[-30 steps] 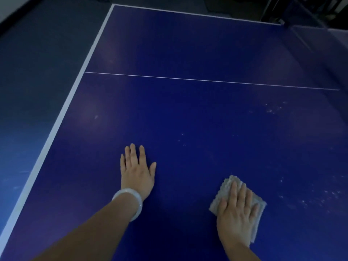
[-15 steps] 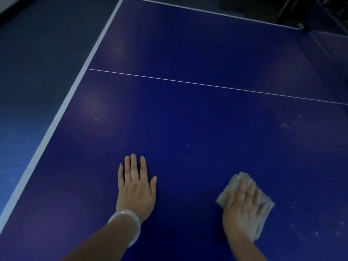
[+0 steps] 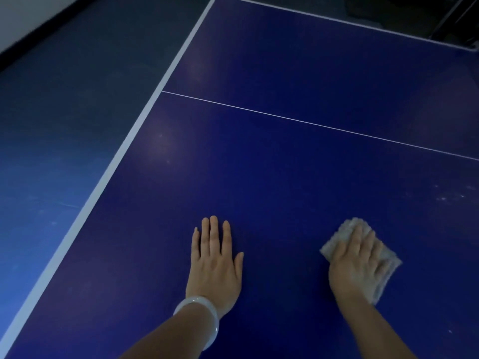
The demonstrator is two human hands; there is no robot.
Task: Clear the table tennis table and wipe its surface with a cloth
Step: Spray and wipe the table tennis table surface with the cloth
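The left hand point(image 3: 213, 265) was laid flat, fingers straight, on the blue tabletop point(image 3: 285, 164) at 6 o'clock. At 4 o'clock the cloth point(image 3: 388, 257) was pressed under the right hand point(image 3: 359, 265), fingers spread. No writing could be read.

**The blue bench and what lies on it**

The bench point(image 3: 298, 177) is a big, flat, dark blue top. A wide white stripe point(image 3: 124, 149) runs along its left edge. A thin white line point(image 3: 311, 124) crosses the top, far beyond the cloth. The cloth point(image 3: 339, 234) is pale and folded, and it lies flat on the bench. The right hand point(image 3: 359, 263) presses flat on the cloth. The left hand point(image 3: 215, 263) lies flat on the bare blue, left of the cloth and apart from it. Small pale specks point(image 3: 451, 196) sit on the bench, past the cloth and to its right.
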